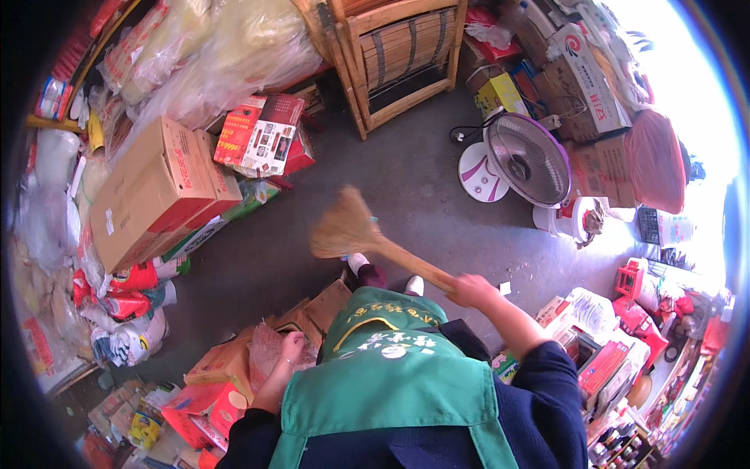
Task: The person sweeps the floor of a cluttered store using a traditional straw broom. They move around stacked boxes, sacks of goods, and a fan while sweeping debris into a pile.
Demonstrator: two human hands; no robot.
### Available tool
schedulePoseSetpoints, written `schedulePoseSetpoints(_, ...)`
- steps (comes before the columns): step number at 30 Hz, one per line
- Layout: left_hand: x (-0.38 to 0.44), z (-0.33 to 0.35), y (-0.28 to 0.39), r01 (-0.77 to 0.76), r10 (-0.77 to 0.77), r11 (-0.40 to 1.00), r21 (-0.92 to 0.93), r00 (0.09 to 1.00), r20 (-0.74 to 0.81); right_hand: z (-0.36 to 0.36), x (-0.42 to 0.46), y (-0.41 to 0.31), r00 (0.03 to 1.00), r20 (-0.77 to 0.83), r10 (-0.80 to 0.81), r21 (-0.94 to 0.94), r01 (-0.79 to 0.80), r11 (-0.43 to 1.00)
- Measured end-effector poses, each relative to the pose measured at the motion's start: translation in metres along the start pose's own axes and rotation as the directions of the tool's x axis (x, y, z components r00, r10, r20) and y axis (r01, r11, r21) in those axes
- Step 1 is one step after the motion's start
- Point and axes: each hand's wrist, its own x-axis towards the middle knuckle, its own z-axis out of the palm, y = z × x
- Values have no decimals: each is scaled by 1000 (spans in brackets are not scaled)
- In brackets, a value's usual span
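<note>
My right hand grips the handle end of a straw broom. The broom slants away to the left, and its fanned head is blurred over the dark floor, just ahead of my shoes. Whether the bristles touch the floor cannot be made out. At my left side, my left hand has its fingers curled, beside a sheet of bubble wrap and cardboard boxes. I cannot see whether it holds anything. A small white scrap lies on the floor right of my right hand.
Stacked cardboard cartons and a red and white box line the left. A folded wooden frame stands ahead. A purple-rimmed fan-shaped heater and a white bucket stand on the right. Packed goods crowd the lower right.
</note>
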Motion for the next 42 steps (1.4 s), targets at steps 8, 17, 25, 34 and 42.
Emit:
schedulePoseSetpoints(8,-15,-41,41,198,-199,978,-63,980,-22,-30,89,-80,993,-103,-54,-92,44,995)
schedulePoseSetpoints(17,13,-24,22,184,-178,978,-99,982,62,86,-92,81,827,123,548,173,-562,809)
schedulePoseSetpoints(25,19,-27,12,153,-154,976,-153,988,7,69,-176,87,759,94,644,353,-630,692)
schedulePoseSetpoints(34,8,-8,-14,156,-162,983,-98,985,-61,-34,-128,40,941,-161,298,262,-250,932)
schedulePoseSetpoints(42,-41,12,-33,94,-183,903,-419,967,-177,-213,118,11,946,-298,-126,-225,59,973)
